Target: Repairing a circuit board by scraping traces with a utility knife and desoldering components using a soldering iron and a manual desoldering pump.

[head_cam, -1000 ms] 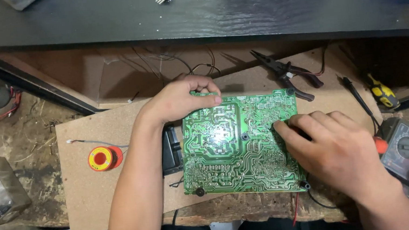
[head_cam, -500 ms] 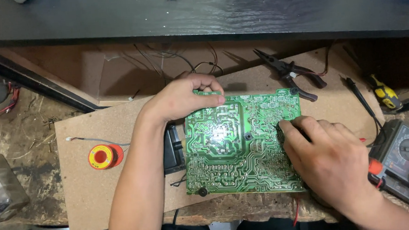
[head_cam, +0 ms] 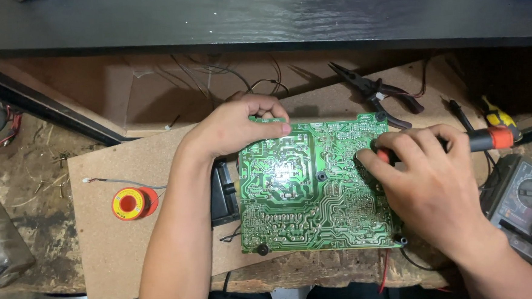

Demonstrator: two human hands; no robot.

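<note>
While the green circuit board (head_cam: pixel 316 186) lies solder-side up on the sheet of particle board (head_cam: pixel 125 248), the left hand (head_cam: pixel 234 128) clamps its top edge, fingers curled over the rim and thumb flat on the copper traces. The right hand (head_cam: pixel 428 180) is closed around an orange-and-black tool handle (head_cam: pixel 490 138), held like a pen; I take it for a soldering iron or probe, with its working end down on the board's right part. By my reading this is the spot-work stage: one joint is being touched while the board is pinned flat. A next move would call for a steady left hand and a fine, light placement of the tip among tightly packed tracks.

The tip itself is hidden under the right fingers, so I cannot tell which joint it meets, or whether it touches at all. The components under the board are out of sight. A solder spool (head_cam: pixel 132 203) sits well apart on the left, pliers (head_cam: pixel 375 95) lie beyond the board, and a multimeter (head_cam: pixel 527 205) is cut off at the right edge.
</note>
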